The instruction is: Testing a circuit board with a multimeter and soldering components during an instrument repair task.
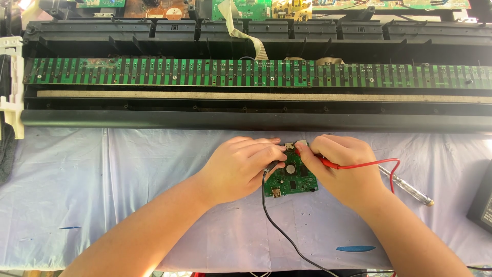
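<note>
Hands meet over a small green circuit board (293, 180) on the near cloth: left hand (241, 166) pinches a black probe (270, 166), right hand (348, 166) pinches a red probe (328, 163).

open cloth (128, 205) left and right of the hands, long black keyboard frame (256, 120) blocking the far edge, screwdriver (407, 187) and red wire (374, 164) lying at right, black wire (282, 231) trailing across the near middle

We see a long opened keyboard chassis (256, 120) with green contact strips (169, 72), a beige ribbon cable (246, 37), a white cloth (102, 195) covering the table, a screwdriver (407, 187) and further circuit boards (246, 7) behind.
</note>
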